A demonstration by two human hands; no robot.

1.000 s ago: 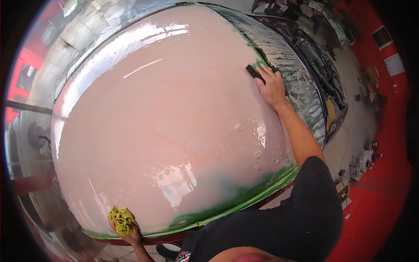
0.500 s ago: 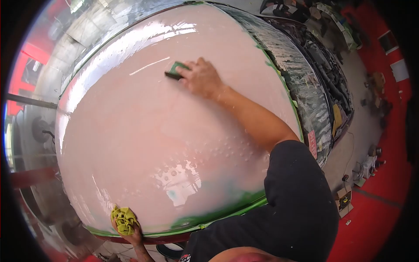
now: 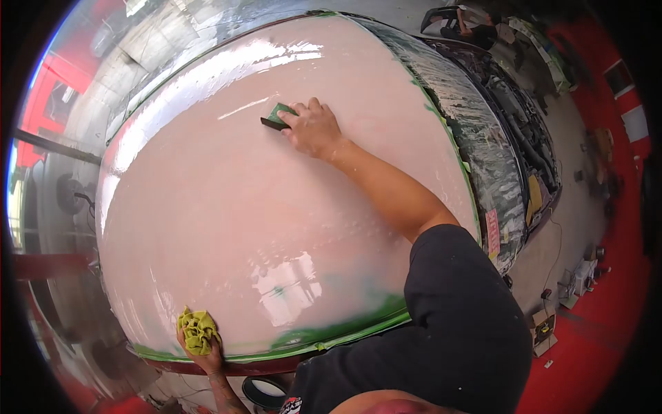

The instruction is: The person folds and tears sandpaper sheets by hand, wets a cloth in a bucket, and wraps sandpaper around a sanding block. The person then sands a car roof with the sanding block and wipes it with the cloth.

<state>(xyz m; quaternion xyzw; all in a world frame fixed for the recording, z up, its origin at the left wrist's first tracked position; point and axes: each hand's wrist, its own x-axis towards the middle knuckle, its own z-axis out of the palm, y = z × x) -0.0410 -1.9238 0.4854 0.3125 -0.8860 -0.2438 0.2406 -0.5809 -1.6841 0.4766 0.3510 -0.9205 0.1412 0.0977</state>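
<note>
A wet, pale pink car roof [image 3: 227, 186] fills the middle of the head view, with green paint showing along its near edge. My right hand [image 3: 314, 128] reaches over to the far half of the roof. Its fingers are closed on a green sanding block [image 3: 281, 116] with a dark lower edge, which lies against the wet surface. At the near left corner, my left hand [image 3: 205, 359] clutches a crumpled yellow-green cloth [image 3: 198, 332] on the roof. Part of that hand is hidden by the cloth.
Green masking tape [image 3: 372, 332] borders the roof. A smeared, covered windshield [image 3: 476, 131] and an exposed engine bay [image 3: 531, 131] lie to the right. Below the near edge stands a bucket [image 3: 265, 392]. Another person [image 3: 476, 31] is at the far top right. An open box [image 3: 544, 331] sits on the floor.
The whole view has shifted slightly. My right hand with the sanding block has moved a little left across the roof. My left hand stays at the near left corner with the cloth.
</note>
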